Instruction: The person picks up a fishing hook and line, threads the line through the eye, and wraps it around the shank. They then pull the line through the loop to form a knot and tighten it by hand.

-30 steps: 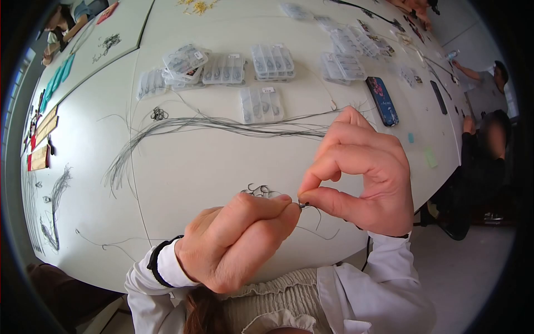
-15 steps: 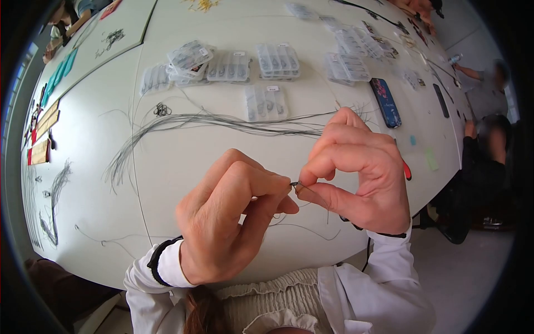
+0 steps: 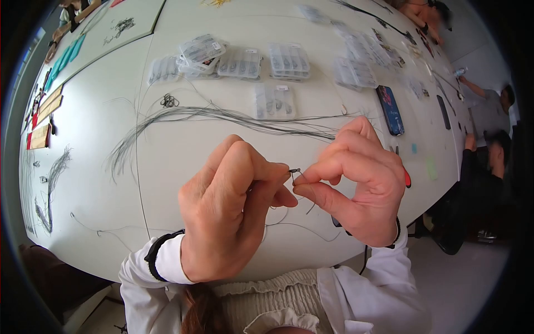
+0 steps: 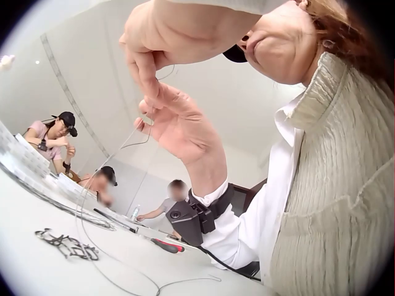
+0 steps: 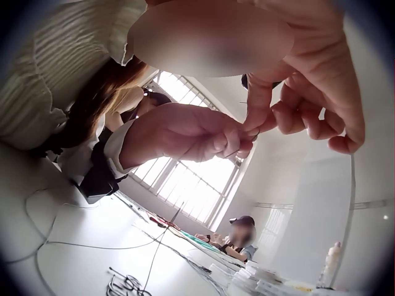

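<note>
Both hands meet in mid-air above the near part of the table. My left hand [image 3: 225,209] pinches a small dark fish hook [image 3: 295,170] between thumb and forefinger, its shank end showing past the fingertips. From the right, my right hand [image 3: 359,181] pinches thin line right beside the hook with thumb and forefinger, the other fingers curled above. Grey line [image 4: 79,203] hangs from the fingers and loops down to the table in the left wrist view. A pile of dark hooks [image 4: 66,244] lies on the table below; in the head view my left hand covers it.
Clear compartment boxes [image 3: 275,102] stand across the table. Beyond the hands runs a long bundle of grey lines [image 3: 222,118]. A phone in a patterned case [image 3: 390,110] lies to the right, and a red-handled tool [image 4: 168,245] nearer. Other people sit around the table.
My left hand has risen and turned from lying over the hook pile, bringing the hook up with it. The right hand stays close beside it, still pinching.
</note>
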Available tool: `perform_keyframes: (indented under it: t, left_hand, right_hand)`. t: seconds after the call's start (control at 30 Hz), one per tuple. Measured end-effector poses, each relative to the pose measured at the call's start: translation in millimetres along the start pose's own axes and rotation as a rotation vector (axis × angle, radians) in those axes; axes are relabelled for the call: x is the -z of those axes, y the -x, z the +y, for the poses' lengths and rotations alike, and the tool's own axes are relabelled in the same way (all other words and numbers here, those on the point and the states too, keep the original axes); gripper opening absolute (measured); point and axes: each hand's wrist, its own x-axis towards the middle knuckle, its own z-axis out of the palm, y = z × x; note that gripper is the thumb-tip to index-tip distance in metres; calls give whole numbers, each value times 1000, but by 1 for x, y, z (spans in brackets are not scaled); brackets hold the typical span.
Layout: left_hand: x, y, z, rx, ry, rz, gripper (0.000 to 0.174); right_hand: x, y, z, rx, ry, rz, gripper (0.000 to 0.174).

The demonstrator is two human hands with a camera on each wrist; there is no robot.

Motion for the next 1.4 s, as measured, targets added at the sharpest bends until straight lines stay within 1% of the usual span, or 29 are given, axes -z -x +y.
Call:
perform_keyframes:
  t: [0.03,0.07,0.1,0.13,0.17,0.2,0.27,0.37,0.43,0.5,0.57,0.6,0.67,0.7,0.77,0.8,0.87,0.9,0.97,1.0,1.03,1.07,1.1,1.13,1.2,1.23,1.3,1.33,1.4]
  left_hand:
    - [0,0,-1,3,-1,8,10]
    - [0,1,-3,-56,-58,25,10]
    - [0,1,-4,-115,-115,40,10]
    - [2,-1,-4,-112,-115,43,10]
    - [5,-3,-5,-223,-226,32,14]
    - [6,-5,-5,-336,-338,20,18]
    - [5,-3,-2,-338,-392,17,16]
    - [5,-2,2,-332,-450,-24,13]
    - [4,-1,4,-321,-451,-61,12]
    - [4,0,5,-256,-399,-121,12]
    - [5,-1,6,-262,-375,-137,11]
    - [5,-2,6,-267,-352,-150,11]
    - [6,-1,6,-248,-323,-171,10]
    - [7,-1,6,-231,-296,-188,10]
    - [7,-1,6,-226,-269,-199,10]
    - [7,-1,6,-219,-244,-204,9]
    - [7,-2,4,-258,-260,-198,10]
    - [6,-2,2,-295,-275,-189,10]
    - [6,-3,0,-317,-288,-175,11]
    - [6,-4,-1,-337,-301,-159,11]
    - [6,-4,-2,-338,-302,-160,11]
    - [7,-5,-2,-281,-261,-165,11]
    - [7,-5,-2,-223,-220,-171,11]
    - [6,-5,-1,-223,-221,-171,11]
    - [4,-7,4,147,121,-146,10]
    - [4,-7,6,147,120,-146,10]
    - [6,-7,8,307,226,-180,6]
    - [7,-8,10,308,226,-179,6]
    - [10,-8,13,440,359,-206,4]
  right_hand:
    - [-3,1,0,100,113,72,17]
    - [-6,2,-1,199,224,146,18]
    - [-9,3,-5,200,222,141,18]
    - [-10,3,-9,262,328,174,20]
    - [-11,5,-12,324,437,206,22]
    - [-11,6,-11,324,437,202,22]
    - [-12,9,-10,429,598,272,24]
    - [-8,7,-11,505,678,293,23]
    - [-2,5,-8,514,663,283,23]
    - [2,3,-7,518,648,274,22]
    - [6,-1,-7,414,501,200,21]
    - [7,-2,-4,411,501,202,21]
    - [8,-2,2,280,278,178,19]
    - [8,-3,2,277,279,181,19]
    - [11,-5,0,6,20,32,16]
    - [12,-6,3,6,21,36,16]
    - [14,-8,12,-90,-231,-185,13]
    - [13,-9,16,-89,-230,-182,13]
    - [11,-9,21,-213,-452,-255,13]
    - [10,-9,20,-213,-452,-253,13]
    - [9,-9,20,-282,-511,-260,12]
    - [9,-9,19,-353,-570,-267,11]
    - [8,-9,19,-353,-571,-267,11]
    - [7,-9,20,-309,-524,-252,11]
    - [7,-9,20,-266,-477,-238,10]
    - [7,-9,21,-235,-435,-235,8]
    - [7,-9,21,-203,-392,-231,7]
    - [7,-9,21,-211,-376,-226,6]
    - [6,-9,21,-220,-362,-222,6]
